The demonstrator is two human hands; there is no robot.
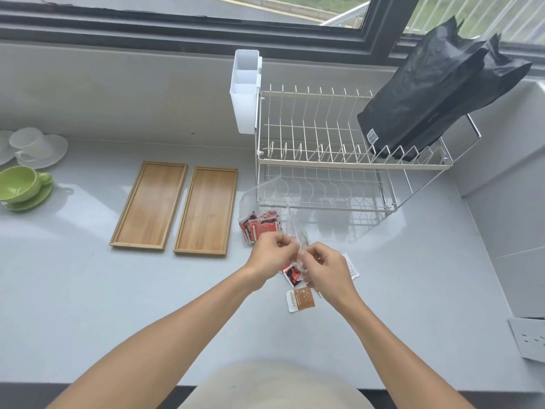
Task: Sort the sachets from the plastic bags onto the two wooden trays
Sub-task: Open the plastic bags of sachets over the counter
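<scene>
Two wooden trays lie side by side on the grey counter, the left tray (150,205) and the right tray (206,212), both bare. A clear plastic bag (259,214) holding several red sachets stands just right of them. My left hand (269,255) and my right hand (323,265) together pinch a second clear plastic bag (299,242) between them. Under my hands lie a red sachet (292,276), a brown and white sachet (300,299) and a white sachet (352,265), partly hidden.
A two-tier wire dish rack (339,160) stands behind the bags, with a white cutlery holder (244,90) and black foil bags (436,95) on it. A green cup on a saucer (20,187) and white cups (32,146) sit far left. A socket plate (530,340) lies at right.
</scene>
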